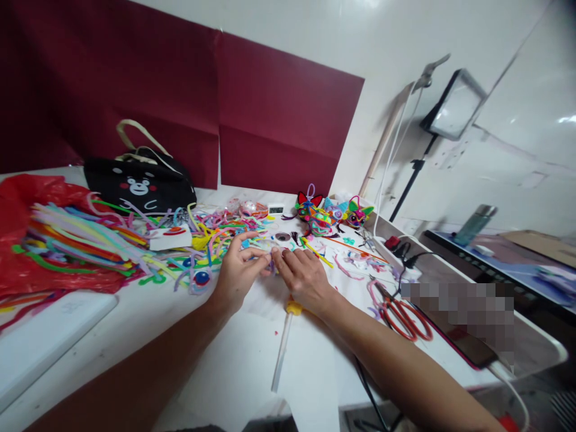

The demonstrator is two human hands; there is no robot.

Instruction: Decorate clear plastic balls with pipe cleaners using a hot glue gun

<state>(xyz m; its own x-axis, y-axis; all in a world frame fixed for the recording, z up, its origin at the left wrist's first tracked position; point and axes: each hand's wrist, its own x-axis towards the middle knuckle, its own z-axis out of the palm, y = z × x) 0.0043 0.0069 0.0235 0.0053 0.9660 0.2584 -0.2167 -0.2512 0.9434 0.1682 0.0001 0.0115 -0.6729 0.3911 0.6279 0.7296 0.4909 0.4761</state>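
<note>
Pinching a small purple fuzzy piece (pixel 270 267) between them, the left hand (pixel 239 269) and right hand (pixel 305 275) face fingertip to fingertip, equally near; blur hides its long axis.

White stick (pixel 282 354): the landmark; bare white tabletop (pixel 245 360) along its left side leaves a low passage as far as the left forearm (pixel 148 366).
Hands: left hand (pixel 240 270) and right hand (pixel 303 273) come together just beyond the stick, blocking the way straight ahead.
Right forearm (pixel 382 360): slants past the stick's right side, a bare strip between them.
Scissors (pixel 390 305): right of the stick, past that forearm, with the phone (pixel 470 349) farther right.
Pipe cleaners (pixel 90 234): a tangled heap crowding the area beyond and left of the stick.
Ornaments (pixel 320 222): a raised cluster well beyond the stick, slightly right.
</note>
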